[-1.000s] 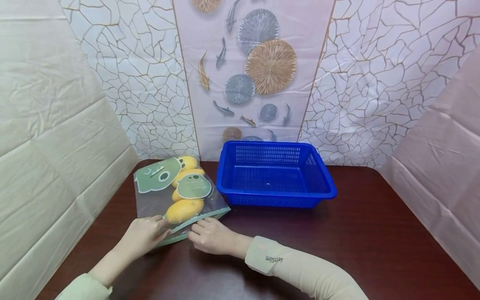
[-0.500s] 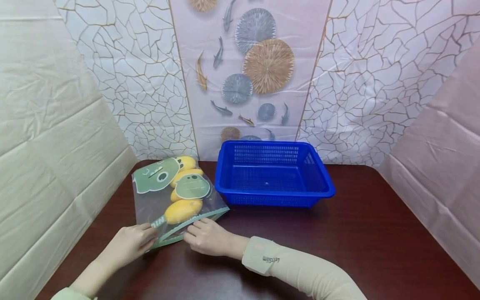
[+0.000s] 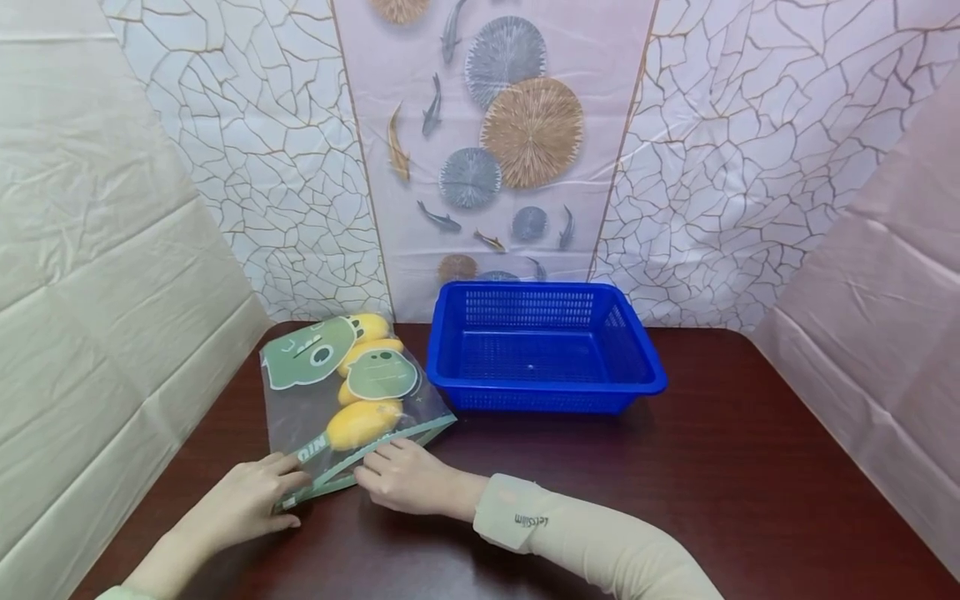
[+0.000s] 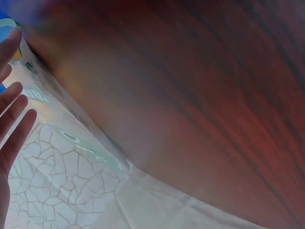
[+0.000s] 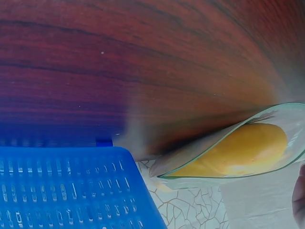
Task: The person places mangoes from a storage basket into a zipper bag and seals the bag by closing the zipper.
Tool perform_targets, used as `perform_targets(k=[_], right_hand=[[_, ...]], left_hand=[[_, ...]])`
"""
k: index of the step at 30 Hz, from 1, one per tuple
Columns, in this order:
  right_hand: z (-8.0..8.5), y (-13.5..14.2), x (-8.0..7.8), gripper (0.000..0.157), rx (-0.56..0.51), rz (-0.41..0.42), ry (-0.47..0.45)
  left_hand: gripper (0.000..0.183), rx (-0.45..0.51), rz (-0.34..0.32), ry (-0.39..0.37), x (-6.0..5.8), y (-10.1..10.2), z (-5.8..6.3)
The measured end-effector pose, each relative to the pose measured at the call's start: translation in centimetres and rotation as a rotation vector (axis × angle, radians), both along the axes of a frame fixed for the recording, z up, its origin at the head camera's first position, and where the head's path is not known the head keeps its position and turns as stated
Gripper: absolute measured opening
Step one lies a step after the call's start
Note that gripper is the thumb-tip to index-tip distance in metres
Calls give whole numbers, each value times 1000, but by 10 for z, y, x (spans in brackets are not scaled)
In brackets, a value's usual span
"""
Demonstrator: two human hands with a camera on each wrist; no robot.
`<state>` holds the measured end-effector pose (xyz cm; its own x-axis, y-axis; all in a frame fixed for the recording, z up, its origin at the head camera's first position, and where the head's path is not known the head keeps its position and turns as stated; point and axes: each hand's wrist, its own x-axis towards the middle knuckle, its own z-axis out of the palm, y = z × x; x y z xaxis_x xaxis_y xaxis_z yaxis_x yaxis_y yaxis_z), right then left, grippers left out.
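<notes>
A clear zip bag (image 3: 296, 412) printed with green dinosaur faces lies on the left of the table. Several yellow mangoes (image 3: 365, 424) show through it, and its green-edged mouth faces the person. My left hand (image 3: 243, 504) is at the mouth's left corner, thumb apart from the fingers; in the left wrist view the fingers (image 4: 19, 133) are fairly straight beside the bag (image 4: 71, 129). My right hand (image 3: 408, 479) pinches the front lip near its middle. From the right wrist, the mouth gapes around a mango (image 5: 252, 148), with a fingertip (image 5: 299, 195) at the frame's edge.
Right of the bag stands a blue plastic basket (image 3: 547, 388) with slotted walls, close to the bag's right corner. The dark red-brown table (image 3: 720, 483) meets patterned cloth (image 3: 697, 167) behind, with pale cloth panels on both sides.
My left hand has slid left and toward the person along the bag's mouth, its thumb coming away from the lip. The right hand keeps its hold, shifting slightly left. Bag and basket stay put.
</notes>
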<state>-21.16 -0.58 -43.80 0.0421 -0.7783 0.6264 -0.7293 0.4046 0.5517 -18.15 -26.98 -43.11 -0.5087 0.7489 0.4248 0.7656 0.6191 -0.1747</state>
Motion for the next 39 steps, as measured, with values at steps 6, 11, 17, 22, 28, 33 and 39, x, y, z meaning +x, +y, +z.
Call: perform_targets(k=[6,11,17,22,28,33,39], right_hand=[[2,-3,-1,15,10,-11,-4],[2,-8,1,11,33,-27,-33],[2,-15,2,12,39,-47,-27],[2,-21,2,13,27,-67,4],[-1,-26,3,12,31,-94,-15],[-2,-30,4,11,50,-125,-57],[0,-38,8,11,84,-203,-156]], left_hand=[[50,-12,-11,25,-4,-1,-2],[44,-21,13,5,-4,-2,-2],[34,-13,15,19,-3,-2,-2],[33,4,4,23,-2,-1,-2],[23,43,-23,87,-3,0,-3],[36,111,15,187,-4,-2,-4],[57,174,83,238,-5,-7,-3]])
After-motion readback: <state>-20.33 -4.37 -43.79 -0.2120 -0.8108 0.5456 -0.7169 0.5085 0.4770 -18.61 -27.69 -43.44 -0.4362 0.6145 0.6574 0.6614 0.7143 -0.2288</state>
